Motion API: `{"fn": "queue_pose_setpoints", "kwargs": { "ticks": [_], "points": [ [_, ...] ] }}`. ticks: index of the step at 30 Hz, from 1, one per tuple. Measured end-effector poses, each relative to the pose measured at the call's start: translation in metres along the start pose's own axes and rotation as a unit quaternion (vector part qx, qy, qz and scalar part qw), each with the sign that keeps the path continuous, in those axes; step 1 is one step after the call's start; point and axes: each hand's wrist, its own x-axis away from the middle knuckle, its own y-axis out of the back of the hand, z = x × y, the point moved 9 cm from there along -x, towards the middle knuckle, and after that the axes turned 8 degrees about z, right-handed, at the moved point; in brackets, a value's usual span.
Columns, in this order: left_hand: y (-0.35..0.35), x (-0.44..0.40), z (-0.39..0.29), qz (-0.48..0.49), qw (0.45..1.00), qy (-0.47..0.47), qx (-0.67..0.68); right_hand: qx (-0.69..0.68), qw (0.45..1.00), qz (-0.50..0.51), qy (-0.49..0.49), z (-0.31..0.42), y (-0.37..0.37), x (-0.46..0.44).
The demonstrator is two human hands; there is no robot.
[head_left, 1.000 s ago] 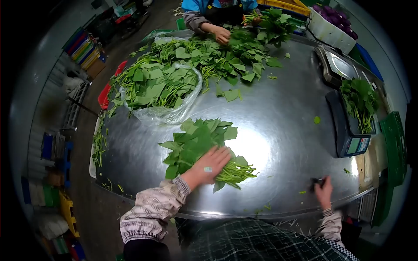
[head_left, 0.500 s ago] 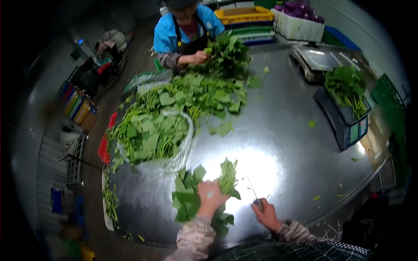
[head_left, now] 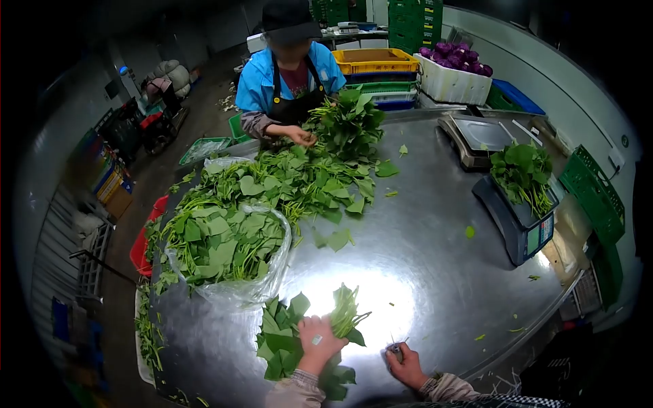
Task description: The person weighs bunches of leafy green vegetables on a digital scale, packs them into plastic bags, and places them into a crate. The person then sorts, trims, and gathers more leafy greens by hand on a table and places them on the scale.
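The left hand (head_left: pixel 320 341) grips a leafy green bunch (head_left: pixel 280 342) toward the table's (head_left: pixel 435 272) seven o'clock, stems pointing to about one. Between its three and four o'clock, the right hand (head_left: pixel 407 367) clasps a knife (head_left: pixel 395 349).

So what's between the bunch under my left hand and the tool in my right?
Only bare, shiny metal tabletop lies between the bunch and the tool in your right hand, as the head view shows.

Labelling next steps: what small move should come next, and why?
Probably ease the small tool toward the stem ends. The left hand holds the leafy bunch, its stems stick out unevenly, and the right hand has the tool nearby, apart from them.
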Motion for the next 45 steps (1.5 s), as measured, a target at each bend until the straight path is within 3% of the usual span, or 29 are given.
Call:
{"fn": "queue_pose_setpoints", "kwargs": {
  "ticks": [20,23,26,29,32,35,38,40,42,45],
  "points": [
    [-0.001,0.004,0.001,-0.004,1.0,0.01,0.025,0.012,0.998,-0.025,0.061,0.001,0.001,0.002],
    [0.007,0.007,0.0,-0.107,0.994,-0.019,0.015,0.018,0.997,-0.03,0.065,-0.007,-0.002,0.003],
    [0.006,0.008,0.001,-0.116,0.993,-0.021,0.019,0.022,0.997,-0.024,0.063,-0.003,-0.001,0.003],
    [0.01,0.009,0.0,-0.117,0.993,-0.022,0.022,0.033,0.997,-0.029,0.062,-0.004,-0.002,0.002],
    [0.001,0.005,0.002,-0.006,0.999,0.008,0.039,0.036,0.997,-0.024,0.06,0.0,-0.002,0.002],
    [0.007,0.009,0.001,-0.118,0.992,-0.025,0.026,0.034,0.996,-0.026,0.074,0.0,-0.001,0.003],
    [0.002,0.006,0.002,-0.106,0.994,-0.025,0.023,0.072,0.994,-0.033,0.079,-0.002,-0.003,0.002],
    [0.0,0.006,0.003,-0.099,0.995,-0.017,0.025,0.055,0.998,0.02,0.014,-0.007,-0.007,-0.001],
    [0.008,0.007,0.0,-0.054,0.997,-0.01,0.057,0.068,0.995,0.026,0.066,0.007,-0.009,-0.008],
    [0.008,0.006,0.001,-0.075,0.995,-0.012,0.066,0.097,0.992,0.016,0.078,0.035,-0.002,-0.021]
  ]
}}
